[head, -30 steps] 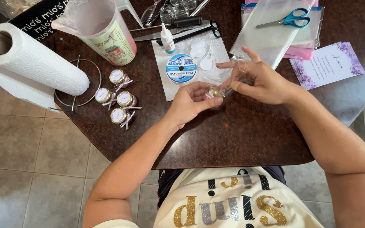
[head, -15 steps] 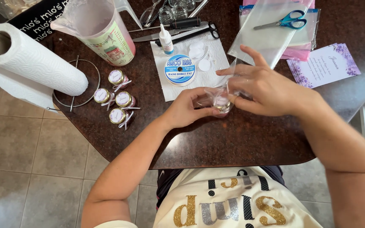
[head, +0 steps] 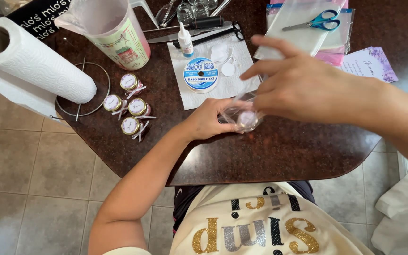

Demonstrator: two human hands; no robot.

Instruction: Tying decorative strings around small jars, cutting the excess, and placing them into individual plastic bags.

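Small jar, capped in white and partly wrapped in clear film, sits low over the dark table, near its front edge. Far to the left lies a paper towel roll, then four finished jars with bows, grouped out of the way, and a ribbon spool on a white sheet. The left hand is closed around the jar, seemingly to steady it, while the right hand hovers above with fingers spread, pinching the film.
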